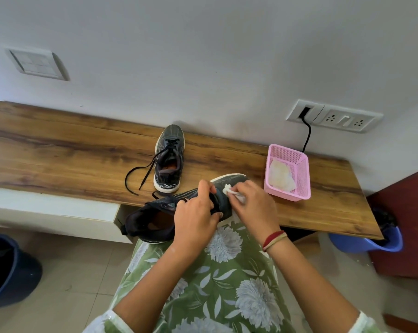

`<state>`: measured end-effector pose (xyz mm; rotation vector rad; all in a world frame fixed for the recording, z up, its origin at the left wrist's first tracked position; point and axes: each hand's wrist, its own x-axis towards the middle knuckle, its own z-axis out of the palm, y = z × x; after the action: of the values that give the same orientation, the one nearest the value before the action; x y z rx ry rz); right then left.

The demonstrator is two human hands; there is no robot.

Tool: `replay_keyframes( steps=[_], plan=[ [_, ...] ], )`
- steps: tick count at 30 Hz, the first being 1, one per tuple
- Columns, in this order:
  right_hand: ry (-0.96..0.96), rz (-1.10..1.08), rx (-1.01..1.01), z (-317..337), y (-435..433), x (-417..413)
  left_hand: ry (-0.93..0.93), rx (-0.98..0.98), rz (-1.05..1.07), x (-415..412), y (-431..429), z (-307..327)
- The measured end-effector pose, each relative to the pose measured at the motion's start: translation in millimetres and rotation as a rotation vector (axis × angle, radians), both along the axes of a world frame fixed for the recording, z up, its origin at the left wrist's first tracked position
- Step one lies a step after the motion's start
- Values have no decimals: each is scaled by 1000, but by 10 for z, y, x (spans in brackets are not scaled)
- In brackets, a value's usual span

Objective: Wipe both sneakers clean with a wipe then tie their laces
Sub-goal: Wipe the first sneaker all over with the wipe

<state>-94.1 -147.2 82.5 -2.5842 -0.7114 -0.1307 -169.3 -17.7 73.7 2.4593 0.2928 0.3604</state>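
The left hand (193, 219) grips the held sneaker (143, 224) across its middle, fingers curled over the upper, at the surface's (59, 150) near edge. At its 3 o'clock the right hand (253, 207) pinches the wipe (227, 188) against the toe. A firm brace and short strokes toward the sole edge should serve best. The second sneaker (168, 159) stands at 11 o'clock, laces (140, 174) loose. The pink basket (299, 188) at 2 o'clock looks easy to knock.

Soft even daylight, wide-angle edge distortion
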Motion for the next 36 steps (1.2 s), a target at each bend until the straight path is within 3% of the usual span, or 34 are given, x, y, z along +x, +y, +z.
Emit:
replay_keyframes(
  steps=[3,6,8,11,14,17,20,23,26,30,33,36],
  plan=[
    [-57,-122,-38,41,-88,151,-1,5,-9,6,-14,9],
    [-18,-207,49,104,-89,208,-5,7,-1,17,-17,12],
    [34,-127,111,113,-9,116,-5,-7,16,23,2,5],
    [5,3,14,20,23,7,-5,-15,13,8,27,4],
    [-54,-99,-36,50,-69,133,-9,0,-12,-3,4,10],
    [-24,-220,44,144,-138,246,-7,7,-16,-1,-17,7],
    [100,-101,168,196,-30,130,-18,-7,4,6,0,-4],
    [99,44,61,89,56,-35,-11,2,7,-3,18,-11],
    [-20,-82,-32,70,-32,92,-11,2,-8,-1,13,-19],
    [-5,-259,136,132,-125,195,-5,6,-15,6,-9,-12],
    [138,-122,252,122,26,33,-2,-3,-1,13,1,-15],
    [91,-3,126,11,105,-88,-10,7,-1,-7,6,-9]
  ],
)
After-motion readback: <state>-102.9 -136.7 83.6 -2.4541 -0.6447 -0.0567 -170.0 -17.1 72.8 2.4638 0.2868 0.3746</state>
